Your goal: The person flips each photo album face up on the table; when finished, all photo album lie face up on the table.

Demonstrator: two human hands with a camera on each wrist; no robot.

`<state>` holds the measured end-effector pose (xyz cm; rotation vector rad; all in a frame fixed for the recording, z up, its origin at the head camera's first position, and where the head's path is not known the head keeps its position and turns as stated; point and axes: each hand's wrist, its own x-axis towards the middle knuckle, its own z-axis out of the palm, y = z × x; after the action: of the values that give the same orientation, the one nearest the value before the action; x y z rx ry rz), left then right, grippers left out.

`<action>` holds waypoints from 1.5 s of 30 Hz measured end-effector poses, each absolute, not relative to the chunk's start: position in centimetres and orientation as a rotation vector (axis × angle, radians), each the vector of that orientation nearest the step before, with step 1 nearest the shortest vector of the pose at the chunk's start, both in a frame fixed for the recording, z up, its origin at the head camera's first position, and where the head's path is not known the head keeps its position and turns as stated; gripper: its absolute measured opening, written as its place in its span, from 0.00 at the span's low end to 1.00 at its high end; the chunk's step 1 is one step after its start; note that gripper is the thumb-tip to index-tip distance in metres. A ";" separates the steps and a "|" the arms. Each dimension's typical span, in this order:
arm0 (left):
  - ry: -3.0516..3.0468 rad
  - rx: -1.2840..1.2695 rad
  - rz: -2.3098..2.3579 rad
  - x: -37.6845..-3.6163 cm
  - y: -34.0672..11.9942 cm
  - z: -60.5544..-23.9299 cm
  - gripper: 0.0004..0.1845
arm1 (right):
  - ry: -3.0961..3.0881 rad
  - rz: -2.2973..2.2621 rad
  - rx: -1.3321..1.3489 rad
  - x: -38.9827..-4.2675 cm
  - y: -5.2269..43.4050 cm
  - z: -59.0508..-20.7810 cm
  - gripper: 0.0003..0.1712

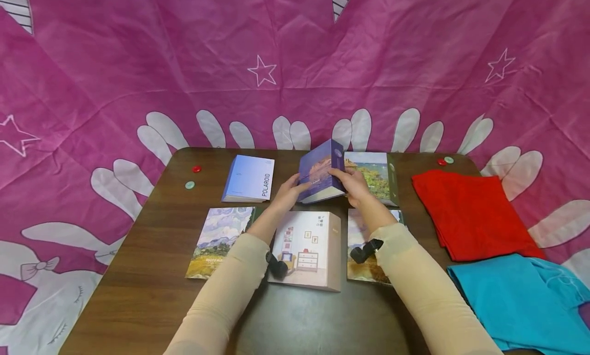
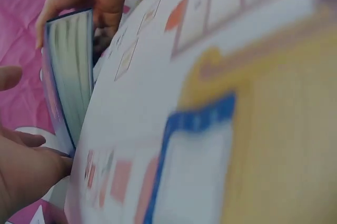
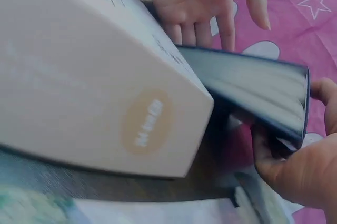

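Note:
A blue-purple photo album is held tilted near the back middle of the table, its page edges facing me. My right hand grips it by the spine side, thumb on the cover and fingers behind. At its opposite side, my left hand touches the album with its fingers fairly straight; in the right wrist view the left thumb stands away from it. Below the hands lies a white album with a furniture drawing, which fills much of the left wrist view.
A light-blue POLAROID album lies back left, a landscape album back right. Painted albums lie front left and front right. Red cloth and turquoise cloth lie right. Small red and green discs sit left.

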<state>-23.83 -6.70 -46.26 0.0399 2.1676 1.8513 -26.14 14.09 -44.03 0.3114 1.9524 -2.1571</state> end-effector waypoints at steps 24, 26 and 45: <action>2.515 0.446 1.892 -23.6 -7.8 -42.2 0.32 | 2.068 -1.975 0.016 -25.1 11.5 -42.2 0.30; 2.507 0.366 1.883 -23.7 -8.5 -42.5 0.35 | 2.040 -1.919 0.039 -25.4 11.5 -42.9 0.32; 2.397 -0.005 1.694 -24.7 -8.7 -45.3 0.43 | 2.344 -1.586 -0.020 -25.1 12.8 -44.8 0.36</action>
<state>-24.73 -8.68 -45.32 -0.0054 2.3971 1.6938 -25.05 12.78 -44.77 -0.0201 2.3435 -1.5864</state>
